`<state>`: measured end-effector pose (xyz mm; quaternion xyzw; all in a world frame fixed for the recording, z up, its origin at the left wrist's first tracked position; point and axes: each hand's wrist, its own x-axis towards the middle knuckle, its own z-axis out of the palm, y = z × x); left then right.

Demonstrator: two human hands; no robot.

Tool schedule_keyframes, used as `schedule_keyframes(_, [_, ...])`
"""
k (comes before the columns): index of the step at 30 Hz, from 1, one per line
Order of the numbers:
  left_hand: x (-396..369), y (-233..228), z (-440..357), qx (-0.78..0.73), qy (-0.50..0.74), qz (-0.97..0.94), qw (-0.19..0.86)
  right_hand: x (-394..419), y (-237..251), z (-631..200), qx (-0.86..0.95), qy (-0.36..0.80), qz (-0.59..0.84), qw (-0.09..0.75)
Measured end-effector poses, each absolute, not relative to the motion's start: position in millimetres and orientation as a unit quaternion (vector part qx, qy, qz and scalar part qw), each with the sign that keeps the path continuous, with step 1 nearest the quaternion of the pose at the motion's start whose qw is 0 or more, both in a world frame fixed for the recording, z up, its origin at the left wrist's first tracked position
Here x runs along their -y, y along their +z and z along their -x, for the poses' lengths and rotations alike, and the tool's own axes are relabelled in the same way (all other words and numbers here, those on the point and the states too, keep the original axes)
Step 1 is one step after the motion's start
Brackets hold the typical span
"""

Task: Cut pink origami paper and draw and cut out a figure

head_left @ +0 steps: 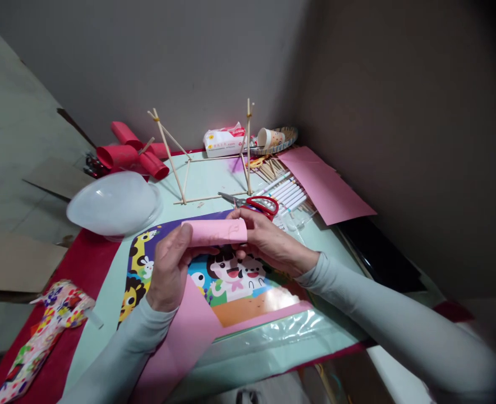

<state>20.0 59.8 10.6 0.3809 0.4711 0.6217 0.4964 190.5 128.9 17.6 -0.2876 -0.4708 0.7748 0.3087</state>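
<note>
A piece of pink paper (216, 231), curved over like a roll, is held level between my two hands above the table. My left hand (170, 264) grips its left end, thumb on top. At the right end, the fingers of my right hand (269, 238) close around the paper, some of them hidden behind it. Beneath lies a cartoon picture sheet (235, 314) in a clear plastic sleeve. Another pink sheet (184, 336) extends under my left forearm. Red-handled scissors (262, 206) rest just beyond my right hand, blades pointing left.
A frame of thin wooden sticks (170, 157) stands at the back. Red paper tubes (119, 157) and a whitish translucent bowl (109, 205) are at left. White markers (288, 196), loose sticks, a pink sheet (327, 185) and a paper cup (269, 138) sit at right, near the wall.
</note>
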Motion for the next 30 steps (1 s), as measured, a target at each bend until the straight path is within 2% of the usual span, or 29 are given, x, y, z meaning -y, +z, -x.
schedule_keyframes(13, [-57.3,16.9,-22.3,-0.548,0.59,-0.379,0.455,-125.9,17.3,-189.6,0.448,0.812,0.273,0.257])
schedule_keyframes(20, [-58.3,10.7,-21.0,-0.53,0.635,-0.336,0.45,-119.1,16.3,-189.2,0.487,0.747,0.26,0.371])
schedule_keyframes(27, [-61.2,15.3,-20.0,-0.474,0.666,-0.3,0.492,-108.4,16.5,-185.3,0.577,0.627,0.266,0.452])
schedule_keyframes(30, [-60.9,16.2,-18.7,-0.463,0.674,-0.282,0.502,-108.4,16.5,-186.1,0.652,0.545,0.257,0.46])
